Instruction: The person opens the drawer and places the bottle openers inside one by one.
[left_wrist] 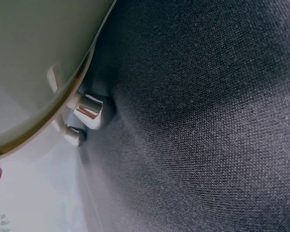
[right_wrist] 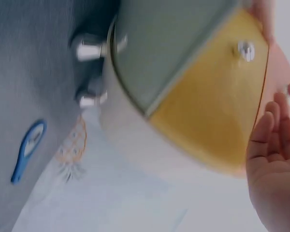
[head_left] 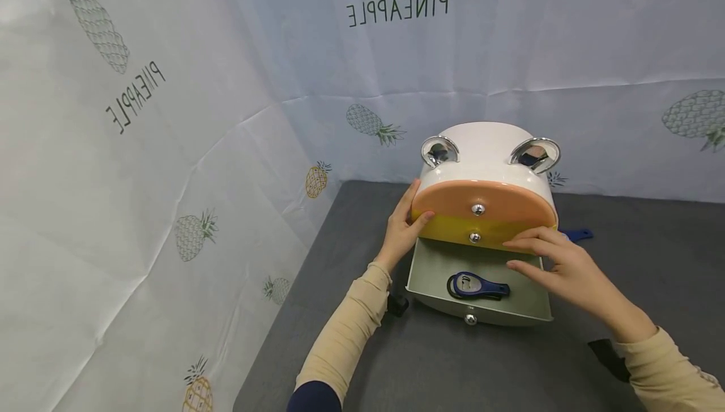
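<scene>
A small rounded white drawer cabinet [head_left: 484, 148] stands on the table. Its top drawer front [head_left: 447, 198] is orange and the middle one [head_left: 447, 228] yellow. Pulled out at the bottom is a grey-green drawer [head_left: 425, 273], with a blue bottle opener [head_left: 481, 285] lying inside; a dark shape shows beneath the opener. My left hand [head_left: 403, 226] rests against the cabinet's left side, thumb on the front. Beside the yellow drawer's right end, my right hand [head_left: 566, 267] hovers over the open drawer's corner. Its fingers are slightly bent and hold nothing.
Another blue-handled tool with a pale oval head [right_wrist: 31, 140] lies on the dark grey table [head_left: 430, 368], by the cabinet's right side. Silver feet [left_wrist: 92, 111] lift the cabinet. White pineapple-print sheets [head_left: 317, 53] hang behind and at the left.
</scene>
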A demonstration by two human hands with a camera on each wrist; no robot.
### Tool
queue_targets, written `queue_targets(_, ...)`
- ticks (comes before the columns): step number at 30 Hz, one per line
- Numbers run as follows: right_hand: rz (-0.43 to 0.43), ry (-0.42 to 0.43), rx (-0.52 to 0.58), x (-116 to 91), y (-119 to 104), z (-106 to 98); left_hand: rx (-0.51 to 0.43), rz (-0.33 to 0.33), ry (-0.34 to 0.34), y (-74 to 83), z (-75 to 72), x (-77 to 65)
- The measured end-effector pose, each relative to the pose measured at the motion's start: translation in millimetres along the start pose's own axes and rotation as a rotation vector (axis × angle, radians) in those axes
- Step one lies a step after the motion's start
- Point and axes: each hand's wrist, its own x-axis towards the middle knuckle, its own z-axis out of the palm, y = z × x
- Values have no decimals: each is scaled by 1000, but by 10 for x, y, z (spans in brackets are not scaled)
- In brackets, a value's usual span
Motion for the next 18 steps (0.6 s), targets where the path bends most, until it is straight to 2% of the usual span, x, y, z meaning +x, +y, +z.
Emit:
queue_targets(6, 87, 127, 29, -19, 132, -286, 2, -9, 7, 8, 5, -13)
queue_targets(11, 198, 224, -15, -35, 333, -440, -18, -17, 8, -24, 10, -10)
queue_targets(15, 327, 244, -23, -64, 505, -499, -23, -16, 2, -36, 15, -7)
queue_targets(18, 416, 230, 19, -111, 657, -505, -17, -12, -4, -38, 18, -8)
